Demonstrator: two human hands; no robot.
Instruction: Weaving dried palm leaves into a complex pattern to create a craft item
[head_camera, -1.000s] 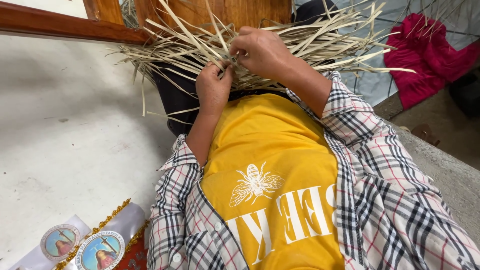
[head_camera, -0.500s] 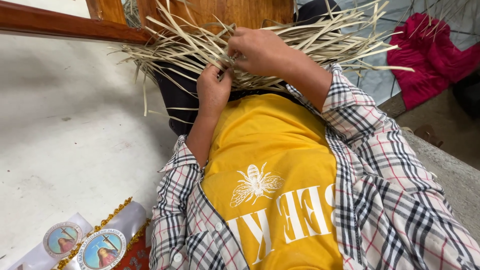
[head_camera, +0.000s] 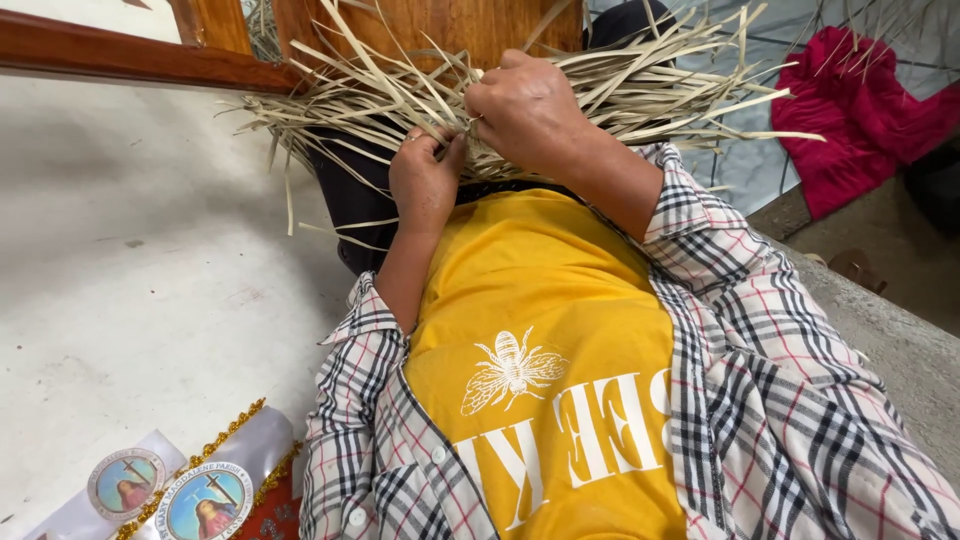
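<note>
Weaving in progress: your left hand (head_camera: 425, 180) and right hand (head_camera: 525, 115), fingers pinching dry palm strips (head_camera: 640, 90), work at 12 o'clock on your lap. Next interlacing likely requires steady strip tension.

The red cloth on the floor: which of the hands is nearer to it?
Right. The right hand lies on the straw strips, on the side toward the red cloth; the left hand is farther away.

A crumpled red cloth (head_camera: 860, 120) lies on the floor at upper right. A brown wooden frame (head_camera: 150, 62) crosses the top left. A white, gold-trimmed banner (head_camera: 200, 480) with round pictures sits bottom left.
</note>
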